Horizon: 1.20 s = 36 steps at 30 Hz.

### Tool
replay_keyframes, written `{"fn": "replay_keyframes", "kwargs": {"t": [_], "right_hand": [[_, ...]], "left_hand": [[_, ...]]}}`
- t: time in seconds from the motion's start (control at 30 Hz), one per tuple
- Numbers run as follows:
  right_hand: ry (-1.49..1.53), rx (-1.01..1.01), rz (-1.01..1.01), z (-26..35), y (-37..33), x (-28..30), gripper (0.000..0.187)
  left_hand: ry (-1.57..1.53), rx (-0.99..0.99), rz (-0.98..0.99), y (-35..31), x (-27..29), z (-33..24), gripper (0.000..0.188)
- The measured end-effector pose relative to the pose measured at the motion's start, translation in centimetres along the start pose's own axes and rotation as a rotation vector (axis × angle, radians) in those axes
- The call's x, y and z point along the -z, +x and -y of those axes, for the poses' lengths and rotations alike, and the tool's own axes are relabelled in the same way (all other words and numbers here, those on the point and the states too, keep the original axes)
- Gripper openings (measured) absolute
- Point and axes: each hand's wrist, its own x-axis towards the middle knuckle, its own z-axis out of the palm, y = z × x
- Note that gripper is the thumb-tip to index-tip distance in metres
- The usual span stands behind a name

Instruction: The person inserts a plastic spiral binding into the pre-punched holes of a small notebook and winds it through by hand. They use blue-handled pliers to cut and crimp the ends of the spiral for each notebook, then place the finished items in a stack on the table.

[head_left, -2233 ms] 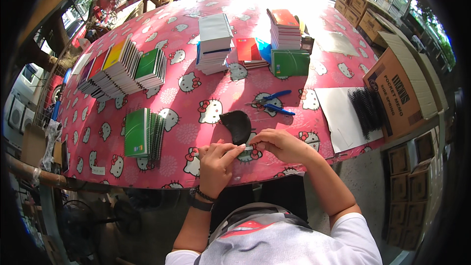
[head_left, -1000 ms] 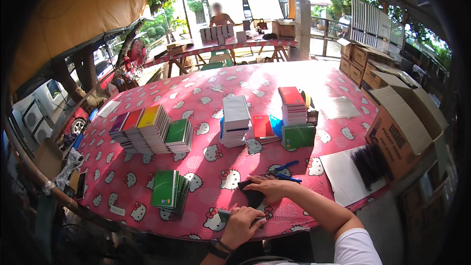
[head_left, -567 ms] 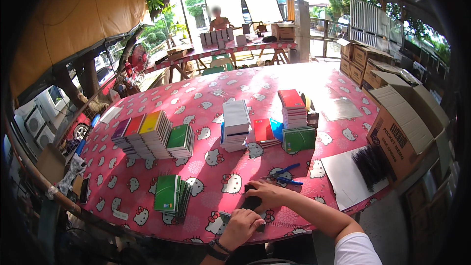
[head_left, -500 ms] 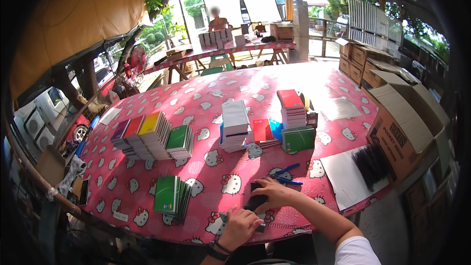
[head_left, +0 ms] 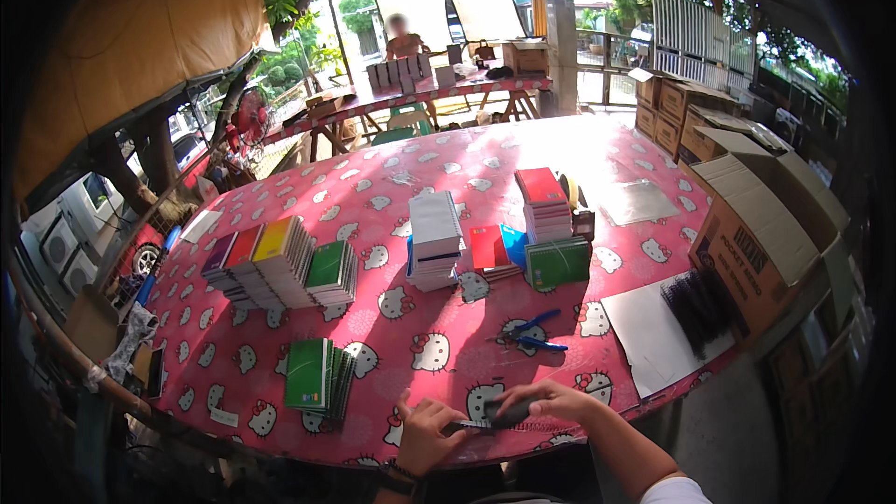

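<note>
My right hand [head_left: 546, 401] is curled over a dark, rounded block-like object [head_left: 509, 413] near the front edge of the table; its exact kind is not clear. My left hand [head_left: 431, 431] pinches the end of a thin, narrow strip-like piece [head_left: 472, 425], mostly hidden by the fingers, that meets the dark object. A black wire spiral [head_left: 551, 427] runs along the table from beneath my right hand. Just beyond lie blue-handled pliers [head_left: 537, 331], with handles spread. Left of my hands is a small stack of green spiral notebooks [head_left: 310, 375].
Stacks of coloured notebooks [head_left: 271, 266], a white-topped stack [head_left: 435, 224] and red and green notebooks [head_left: 558, 263] stand across the patterned table [head_left: 373, 177]. At right are a grey sheet with black spirals [head_left: 695, 313] and open cartons [head_left: 747, 233]. A person [head_left: 404, 42] sits at a far table.
My right hand has drawn back from beside the pliers toward the table's front edge, with the dark object. My left hand has shifted slightly left and down. The view has turned slightly.
</note>
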Motion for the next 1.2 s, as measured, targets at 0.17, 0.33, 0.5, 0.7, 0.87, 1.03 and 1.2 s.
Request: {"fn": "replay_keyframes", "kwargs": {"t": [0.17,0.33,0.5,0.7,0.87,1.03,1.2], "right_hand": [[-0.138,-0.086,-0.049,-0.2,0.6,0.4,0.046],[-0.364,-0.202,0.021,1.6,1.8,0.0,0.047],[0.067,0.058,0.013,0.0,1.2,-1.1,0.046],[0.287,-0.058,-0.035,-0.2,1.6,-1.7,0.045],[-0.404,-0.133,-0.112,0.5,2.5,-1.3,0.051],[0.051,-0.018,-0.04,0.1,2.5,-1.9,0.049],[0.087,-0.047,-0.03,0.6,3.3,-1.7,0.048]], "left_hand": [[0.008,0.004,-0.017,0.1,0.0,-0.4,0.023],[0.017,0.024,0.011,-0.1,0.1,-0.2,0.029],[-0.312,0.23,-0.267,-1.5,0.1,1.2,0.063],[-0.843,0.38,-0.189,-3.5,-2.8,3.0,0.062],[-1.006,0.393,-0.188,-3.4,-3.4,2.3,0.048],[-1.004,0.385,-0.194,-3.5,-3.9,2.8,0.049],[-0.888,0.397,-0.323,-3.7,-3.5,2.7,0.044]]}}
